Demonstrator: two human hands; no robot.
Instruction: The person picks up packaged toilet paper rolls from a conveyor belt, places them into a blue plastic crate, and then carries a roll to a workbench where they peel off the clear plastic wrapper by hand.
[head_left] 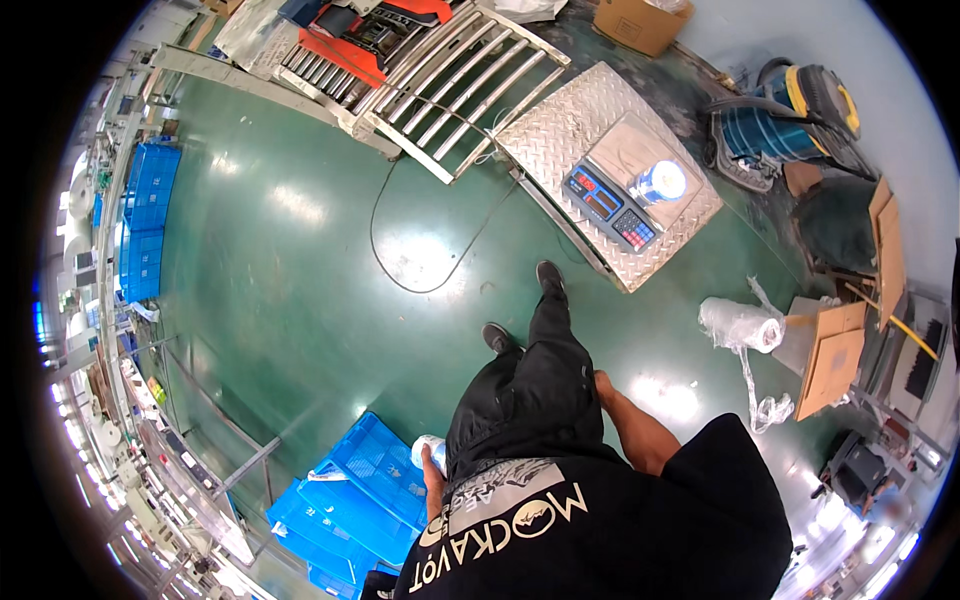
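Note:
Low beside my left hip, my left hand (433,480) is closed around a white cylindrical container (428,447) with some blue on it. A stack of blue plastic crates (372,465) is close to that hand. My right hand (604,387) hangs at my right thigh, its fingers mostly hidden by the trouser leg. Ahead of me a digital scale (610,206) with lit red digits rests on a metal diamond-plate platform (560,122). On the scale's pan stands a white-and-blue cylindrical container (660,182).
A roller conveyor (460,90) with an orange-and-black machine (375,40) adjoins the platform. One cable (374,215) loops across the green floor. To the right are a vacuum cleaner (765,130), a plastic film roll (740,325) and cardboard (832,360). Blue bins (145,220) line the left.

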